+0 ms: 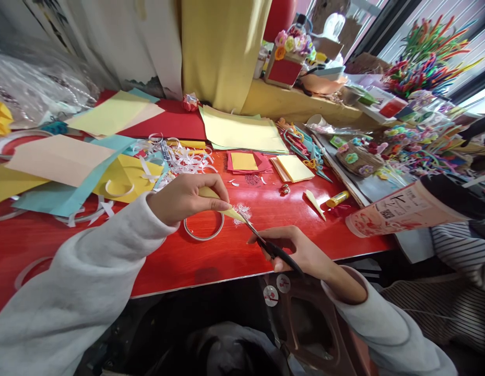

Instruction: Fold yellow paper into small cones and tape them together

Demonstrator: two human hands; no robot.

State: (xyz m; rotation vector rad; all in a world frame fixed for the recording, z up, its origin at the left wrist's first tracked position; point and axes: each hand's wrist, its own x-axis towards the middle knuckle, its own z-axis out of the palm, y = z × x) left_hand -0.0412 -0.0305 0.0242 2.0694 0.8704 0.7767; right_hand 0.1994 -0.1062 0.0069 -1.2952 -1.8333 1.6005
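Observation:
My left hand [191, 198] pinches a narrow piece of folded yellow paper [231, 212] over the red table. In my right hand [293, 250] is a pair of scissors with black handles [279, 253]. Their blades meet the tip of the yellow paper; whether they are parted there is too small to tell. Below the paper lie fine white shreds [242, 213] and a roll-like ring [204, 225], both on the tabletop. To the right rests another pointed yellow paper piece [315, 203], next to a yellow glue stick [338, 199].
Stacks of square paper [292, 168] and large yellow sheets [242, 130] lie behind my hands. Coloured paper and curled white strips [189, 159] cover the left side. A pink drink cup [402, 209] stands at the right edge, near a woven basket [359, 159] with flowers.

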